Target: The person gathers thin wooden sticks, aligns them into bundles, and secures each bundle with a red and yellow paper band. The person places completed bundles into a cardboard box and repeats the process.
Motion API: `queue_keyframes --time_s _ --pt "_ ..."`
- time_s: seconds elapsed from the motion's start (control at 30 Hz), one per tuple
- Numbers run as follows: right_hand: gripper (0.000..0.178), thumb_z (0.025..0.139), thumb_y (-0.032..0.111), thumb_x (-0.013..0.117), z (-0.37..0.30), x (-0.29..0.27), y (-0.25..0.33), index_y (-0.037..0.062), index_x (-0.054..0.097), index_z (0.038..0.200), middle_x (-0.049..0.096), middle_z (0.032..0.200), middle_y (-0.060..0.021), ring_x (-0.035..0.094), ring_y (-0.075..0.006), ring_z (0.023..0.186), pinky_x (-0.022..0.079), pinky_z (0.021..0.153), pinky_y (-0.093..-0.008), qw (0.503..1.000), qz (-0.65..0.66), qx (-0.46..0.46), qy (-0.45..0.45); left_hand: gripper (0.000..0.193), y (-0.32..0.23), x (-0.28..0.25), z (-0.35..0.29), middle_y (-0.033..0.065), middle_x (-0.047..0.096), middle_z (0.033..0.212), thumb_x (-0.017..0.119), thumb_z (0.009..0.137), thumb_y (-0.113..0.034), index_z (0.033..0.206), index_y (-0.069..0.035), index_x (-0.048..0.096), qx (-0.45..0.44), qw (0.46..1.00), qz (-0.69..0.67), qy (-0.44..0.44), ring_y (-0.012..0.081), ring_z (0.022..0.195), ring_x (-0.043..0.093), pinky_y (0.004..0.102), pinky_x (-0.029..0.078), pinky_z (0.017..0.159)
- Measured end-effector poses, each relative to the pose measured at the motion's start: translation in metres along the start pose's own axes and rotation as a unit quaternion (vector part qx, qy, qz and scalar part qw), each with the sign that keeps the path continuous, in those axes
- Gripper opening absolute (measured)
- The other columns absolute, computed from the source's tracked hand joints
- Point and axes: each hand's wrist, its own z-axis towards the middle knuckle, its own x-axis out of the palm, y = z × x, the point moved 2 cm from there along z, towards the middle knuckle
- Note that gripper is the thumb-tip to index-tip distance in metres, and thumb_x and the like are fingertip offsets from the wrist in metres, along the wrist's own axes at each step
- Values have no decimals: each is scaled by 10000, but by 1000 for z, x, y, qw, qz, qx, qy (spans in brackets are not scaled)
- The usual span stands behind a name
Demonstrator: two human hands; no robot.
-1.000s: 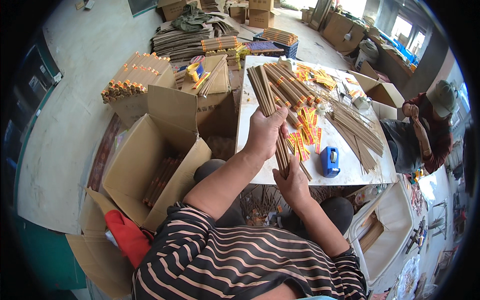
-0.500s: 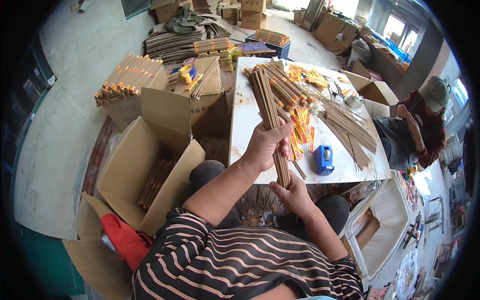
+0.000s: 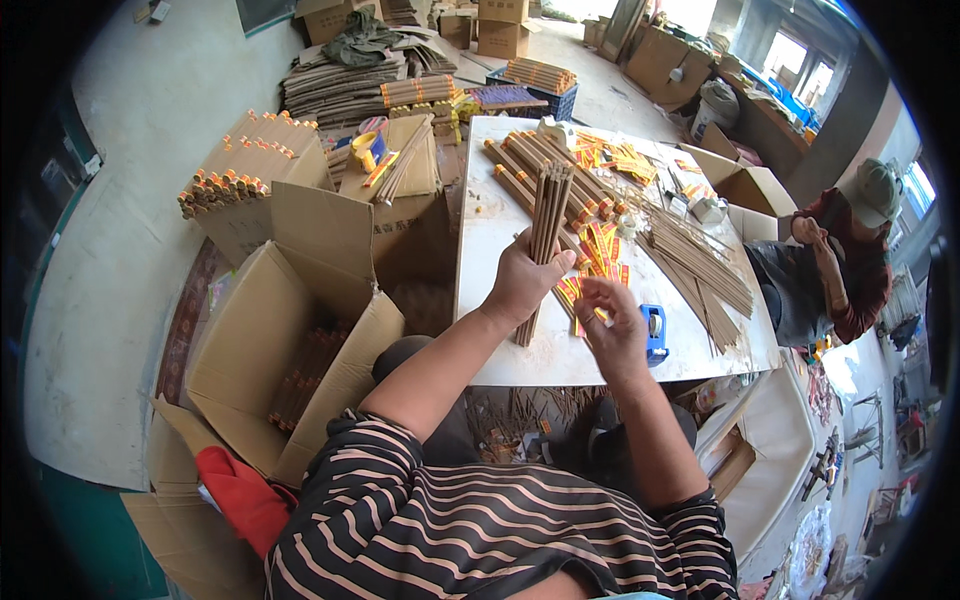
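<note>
My left hand (image 3: 524,282) is wrapped around a bundle of thin brown incense sticks (image 3: 551,212), standing almost upright with its lower end near the table surface. My right hand (image 3: 614,328) is apart from the bundle, its fingers bent with a gap between thumb and fingers. It hovers by red and yellow paper bands (image 3: 600,252) scattered on the white table (image 3: 484,345). Just right of that hand is a blue tape dispenser (image 3: 655,336), partly behind it. Beyond the held bundle lie several banded incense bundles (image 3: 588,184); loose incense sticks (image 3: 697,262) spread to the right.
An open cardboard box (image 3: 235,375) with dark bundles inside stands at my left. Behind it, more banded bundles (image 3: 262,150) are stacked on a box. A co-worker (image 3: 855,255) sits at the table's right side. A white tub (image 3: 775,450) stands at my lower right.
My right hand has let go of the bundle's lower end and moved up and right towards the paper bands. The bundle in my left hand has tilted more upright.
</note>
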Motion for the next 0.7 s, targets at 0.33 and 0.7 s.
queue_keyframes --time_s 0.33,0.7 --pt "240 748 52 628 65 4 85 68 642 987 611 897 -109 593 -267 814 487 686 -328 940 -227 -254 -12 117 4 7 -7 44 574 687 622 803 -83 833 -21 527 64 996 27 -55 102 641 538 269 453 585" --pt "152 767 91 610 54 16 104 62 539 898 576 798 -101 574 -296 747 472 632 -365 928 -307 -208 -17 147 4 7 -16 96 589 679 650 776 -94 823 -36 523 111 986 105 -69 168 634 585 310 474 598"
